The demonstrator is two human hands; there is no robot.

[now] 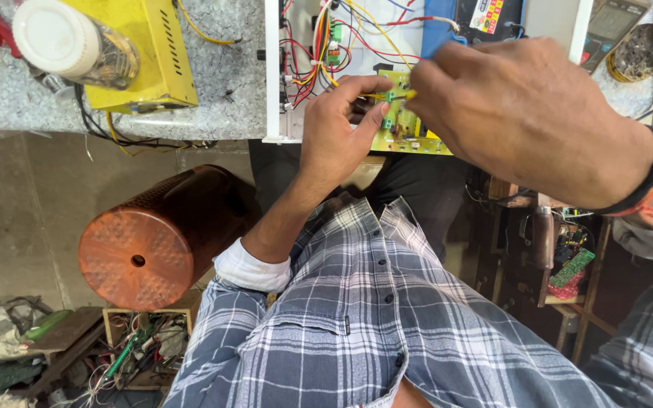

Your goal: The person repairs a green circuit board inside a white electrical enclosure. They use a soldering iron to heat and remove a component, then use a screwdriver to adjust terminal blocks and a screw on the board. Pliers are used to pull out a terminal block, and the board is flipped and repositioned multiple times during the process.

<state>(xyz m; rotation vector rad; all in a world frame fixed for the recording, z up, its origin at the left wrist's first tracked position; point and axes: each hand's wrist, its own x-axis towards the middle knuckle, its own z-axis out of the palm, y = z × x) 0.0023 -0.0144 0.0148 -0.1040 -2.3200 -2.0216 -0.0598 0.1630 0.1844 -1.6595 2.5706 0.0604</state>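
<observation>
Pinching a green circuit board (406, 125) with left hand (338, 128) fingers; right hand (523, 113), at three o'clock, gripping a yellow tool (410, 94) over it.

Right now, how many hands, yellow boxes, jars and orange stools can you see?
Hands: 2, the left hand and the right hand, both at the green circuit board
Yellow boxes: 1, yellow box
Jars: 1, jar
Orange stools: 1, orange stool
Total: 5

Yellow metal box (149, 49), orange perforated drum (149, 238), white-capped jar (73, 41).
</observation>
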